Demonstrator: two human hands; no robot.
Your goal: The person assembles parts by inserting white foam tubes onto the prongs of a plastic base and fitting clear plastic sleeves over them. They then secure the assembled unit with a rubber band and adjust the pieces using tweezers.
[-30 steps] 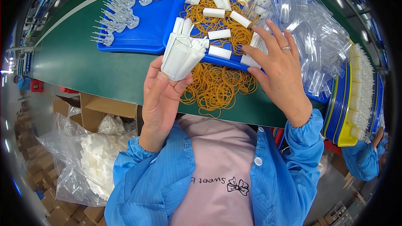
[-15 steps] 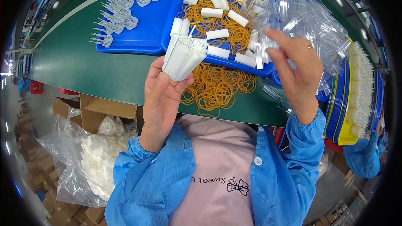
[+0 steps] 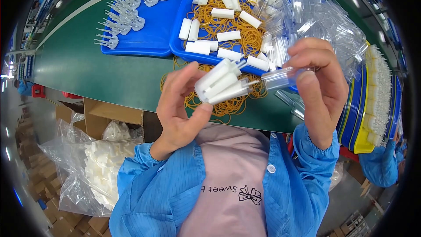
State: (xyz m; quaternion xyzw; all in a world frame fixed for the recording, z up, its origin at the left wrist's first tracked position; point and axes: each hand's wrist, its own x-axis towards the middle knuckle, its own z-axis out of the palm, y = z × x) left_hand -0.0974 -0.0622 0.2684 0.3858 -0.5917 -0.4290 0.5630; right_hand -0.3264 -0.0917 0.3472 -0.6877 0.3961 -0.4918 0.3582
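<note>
My left hand [image 3: 177,109] is closed around a clear plastic base with white blocks [image 3: 221,81] standing in it, tilted to the right with thin prongs at its far end. In my right hand [image 3: 326,90], a clear plastic tube [image 3: 283,79] is pinched between thumb and fingers, its free end close to the prongs. Just beyond both hands, a blue tray [image 3: 174,39] carries loose white blocks [image 3: 228,35] and brown rubber bands [image 3: 252,39]. More rubber bands [image 3: 230,107] lie on the green table beneath the held pieces.
A heap of clear plastic tubes [image 3: 324,22] fills the far right. At the far left, clear pronged bases [image 3: 116,24] stand in rows on another blue tray [image 3: 149,46]. Stacked blue and yellow trays [image 3: 357,109] are at right. A cardboard box [image 3: 112,118] and bagged white pieces [image 3: 107,166] sit lower left.
My right hand has drawn back from the heap and now holds a clear tube. My left hand has lowered and tipped the base with white blocks to the right, toward that tube.
</note>
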